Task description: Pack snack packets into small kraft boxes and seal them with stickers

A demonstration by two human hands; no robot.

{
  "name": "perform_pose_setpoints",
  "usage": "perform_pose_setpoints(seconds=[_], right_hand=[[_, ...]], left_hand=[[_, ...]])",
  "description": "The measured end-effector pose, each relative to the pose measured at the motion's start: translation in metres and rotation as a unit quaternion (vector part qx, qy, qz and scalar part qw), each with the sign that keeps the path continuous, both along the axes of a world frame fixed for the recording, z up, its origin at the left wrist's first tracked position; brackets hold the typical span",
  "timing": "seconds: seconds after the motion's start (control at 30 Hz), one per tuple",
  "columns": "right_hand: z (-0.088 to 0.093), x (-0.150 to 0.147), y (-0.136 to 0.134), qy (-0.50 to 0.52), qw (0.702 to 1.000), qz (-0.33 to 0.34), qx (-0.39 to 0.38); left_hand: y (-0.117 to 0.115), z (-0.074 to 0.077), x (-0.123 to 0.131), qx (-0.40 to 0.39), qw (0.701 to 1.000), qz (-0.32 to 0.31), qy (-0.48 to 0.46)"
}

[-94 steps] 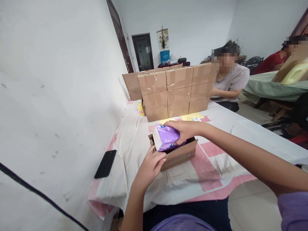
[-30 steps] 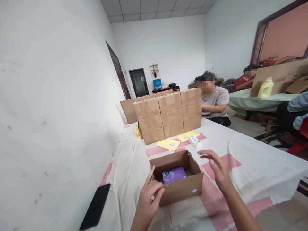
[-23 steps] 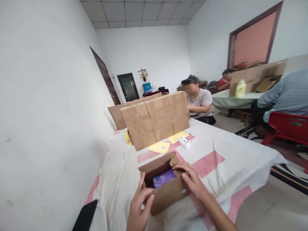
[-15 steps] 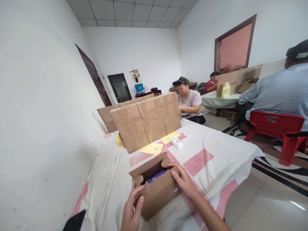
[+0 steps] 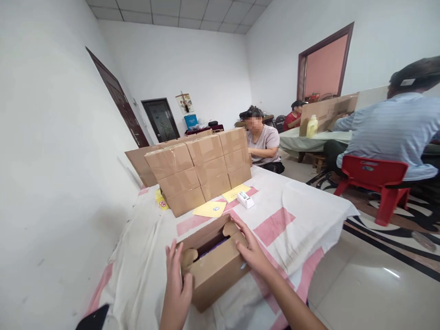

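A small brown cardboard box [image 5: 220,277] stands on the cloth-covered table in front of me, its top partly open. Both small end flaps, the left flap [image 5: 189,257] and the right flap [image 5: 230,228], lean inward over the opening. Only a sliver of a purple item [image 5: 213,247] shows inside. My left hand [image 5: 177,275] grips the box's left end, thumb at the near corner and fingers up along the far side. Around the right end goes my right hand [image 5: 252,250], its thumb on the near side and fingers by the flap.
Taped cartons [image 5: 202,169] are stacked beyond the box. Before them lie yellow papers [image 5: 209,209] and a small white device [image 5: 245,200]; a yellow container [image 5: 161,200] is left. A dark phone-like object [image 5: 92,318] lies lower left. A person [image 5: 263,142] sits across; others sit at right.
My left hand has raised its fingers along the box's left end. The end flaps lean further in, and less of the purple item shows. The camera view has turned slightly right.
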State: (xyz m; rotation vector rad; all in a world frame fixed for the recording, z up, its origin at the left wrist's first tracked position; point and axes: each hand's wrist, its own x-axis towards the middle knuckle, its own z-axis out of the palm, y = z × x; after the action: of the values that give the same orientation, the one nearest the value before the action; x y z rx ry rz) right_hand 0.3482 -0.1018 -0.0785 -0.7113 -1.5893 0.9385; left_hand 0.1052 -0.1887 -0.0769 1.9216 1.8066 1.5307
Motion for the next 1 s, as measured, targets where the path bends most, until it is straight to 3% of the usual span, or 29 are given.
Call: perform_pose_setpoints(seconds=[0.13,0.27,0.5,0.57,0.63,0.73,0.87,1.0], right_hand=[[0.003,0.001,-0.001,-0.019,1.0,-0.012,-0.011],[0.0,0.001,0.0,-0.034,0.999,-0.014,-0.013],[0.0,0.006,0.011,-0.06,0.998,0.019,0.017],[0.005,0.017,0.033,-0.069,0.997,0.019,0.03],[0.012,0.032,0.069,-0.075,0.997,-0.034,0.006],[0.025,0.06,0.137,-0.144,0.97,-0.148,-0.126],[0.033,0.084,0.211,-0.19,0.942,-0.156,-0.229],[0.027,0.085,0.25,-0.219,0.903,-0.158,-0.335]], left_hand=[[-0.002,0.006,-0.002,-0.003,0.997,0.025,0.073],[-0.007,0.006,-0.001,-0.027,0.976,0.025,0.213],[-0.014,0.018,0.038,-0.029,0.919,0.099,0.38],[-0.012,0.02,0.042,-0.03,0.909,0.108,0.402],[-0.008,0.021,0.041,-0.036,0.905,0.106,0.41],[-0.003,0.023,0.034,-0.04,0.908,0.091,0.407],[-0.001,0.025,0.034,-0.049,0.913,0.089,0.396],[-0.006,0.029,0.042,-0.073,0.911,0.114,0.389]])
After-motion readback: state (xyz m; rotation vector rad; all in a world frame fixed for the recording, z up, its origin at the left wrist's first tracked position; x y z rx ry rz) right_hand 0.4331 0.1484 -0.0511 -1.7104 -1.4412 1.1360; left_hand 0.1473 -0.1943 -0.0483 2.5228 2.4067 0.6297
